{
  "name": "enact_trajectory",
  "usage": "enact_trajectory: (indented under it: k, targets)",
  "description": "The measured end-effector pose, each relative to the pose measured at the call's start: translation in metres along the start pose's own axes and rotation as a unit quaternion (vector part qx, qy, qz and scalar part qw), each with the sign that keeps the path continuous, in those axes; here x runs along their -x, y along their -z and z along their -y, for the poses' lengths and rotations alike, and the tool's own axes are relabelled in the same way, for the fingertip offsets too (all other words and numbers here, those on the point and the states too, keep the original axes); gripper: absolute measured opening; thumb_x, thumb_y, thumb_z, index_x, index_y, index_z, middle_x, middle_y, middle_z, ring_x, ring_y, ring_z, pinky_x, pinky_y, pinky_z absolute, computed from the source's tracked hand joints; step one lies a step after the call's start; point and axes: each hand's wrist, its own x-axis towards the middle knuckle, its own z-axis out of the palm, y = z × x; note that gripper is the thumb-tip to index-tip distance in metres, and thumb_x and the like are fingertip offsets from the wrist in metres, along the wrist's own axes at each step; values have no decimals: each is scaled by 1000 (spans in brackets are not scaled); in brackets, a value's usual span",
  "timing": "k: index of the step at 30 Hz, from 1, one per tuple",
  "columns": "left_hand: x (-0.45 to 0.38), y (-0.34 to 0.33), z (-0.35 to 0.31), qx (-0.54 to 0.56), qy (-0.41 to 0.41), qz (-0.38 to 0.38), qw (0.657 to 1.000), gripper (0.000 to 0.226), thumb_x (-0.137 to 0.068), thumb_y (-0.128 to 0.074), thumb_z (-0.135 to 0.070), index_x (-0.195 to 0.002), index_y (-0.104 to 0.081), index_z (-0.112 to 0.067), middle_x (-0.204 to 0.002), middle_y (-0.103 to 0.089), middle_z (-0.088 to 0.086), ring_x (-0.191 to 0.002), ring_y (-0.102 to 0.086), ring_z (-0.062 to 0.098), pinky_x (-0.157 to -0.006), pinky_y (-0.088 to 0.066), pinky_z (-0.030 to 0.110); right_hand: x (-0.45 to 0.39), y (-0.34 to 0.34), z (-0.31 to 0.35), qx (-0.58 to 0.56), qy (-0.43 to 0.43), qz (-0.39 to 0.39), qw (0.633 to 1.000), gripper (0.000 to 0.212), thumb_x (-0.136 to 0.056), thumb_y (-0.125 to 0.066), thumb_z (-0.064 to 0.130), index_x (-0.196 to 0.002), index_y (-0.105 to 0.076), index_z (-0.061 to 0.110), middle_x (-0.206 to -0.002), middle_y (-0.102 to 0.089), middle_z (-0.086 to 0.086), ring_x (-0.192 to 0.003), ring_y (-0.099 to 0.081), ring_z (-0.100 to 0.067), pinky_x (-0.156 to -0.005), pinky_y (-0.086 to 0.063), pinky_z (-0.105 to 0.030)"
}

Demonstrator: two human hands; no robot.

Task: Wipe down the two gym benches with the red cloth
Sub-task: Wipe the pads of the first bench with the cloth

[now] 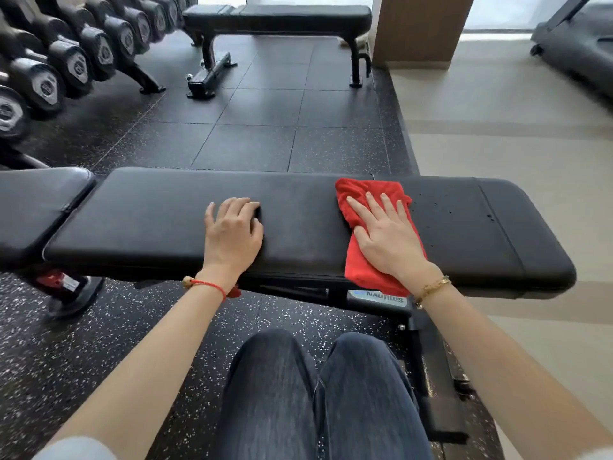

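A black padded gym bench (pixel 159 214) runs left to right right in front of me. The red cloth (pixel 361 197) lies on its pad, right of centre, draped over the near edge. My right hand (pixel 386 237) presses flat on the cloth with fingers spread. My left hand (pixel 232 232) rests on the bare pad left of the cloth, fingers curled, holding nothing. A few droplets dot the pad to the right of the cloth. A second black bench (pixel 278 16) stands across the floor at the back.
A rack of dumbbells (pixel 66 64) lines the left side. A wooden pillar (pixel 421 28) and a treadmill (pixel 577 44) stand at the back right. Black rubber floor tiles (pixel 265 127) lie between the benches; beige flooring lies to the right. My knees are below the near bench.
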Motion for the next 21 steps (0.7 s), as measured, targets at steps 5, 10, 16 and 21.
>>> enact_trajectory:
  k: [5, 10, 16, 21]
  targets:
    - [1, 4, -47, 76, 4, 15, 997, 34, -96, -46, -18, -125, -63, -15, -132, -61, 2, -130, -49, 20, -116, -26, 45, -29, 5, 1, -11, -23, 29, 999, 56, -101, -27, 35, -155, -11, 33, -164, -7, -6, -151, 0, -28, -122, 7, -43]
    - [5, -9, -92, 92, -35, 47, 994, 39, -96, -45, -20, -133, -57, -16, -139, -55, 0, -136, -42, 18, -119, -22, 43, 3, 5, -10, -14, -2, 8, 1000, 58, -101, -31, 32, -155, -12, 33, -164, -8, -8, -151, -2, -29, -122, 6, -43]
    - [7, -31, -108, 75, -46, 62, 994, 39, -96, -44, -24, -133, -55, -17, -141, -51, 1, -138, -38, 19, -118, -23, 44, 28, 12, -64, -12, -58, 4, 998, 58, -100, -33, 32, -155, -13, 35, -163, -12, -5, -151, -6, -27, -122, 3, -43]
    - [9, -38, -110, 65, -37, 45, 996, 37, -92, -45, -24, -127, -57, -20, -136, -53, 1, -134, -41, 21, -116, -24, 45, -22, 18, -76, 0, -107, 19, 994, 57, -101, -30, 31, -156, -14, 26, -162, -10, -15, -150, -7, -33, -122, 2, -44]
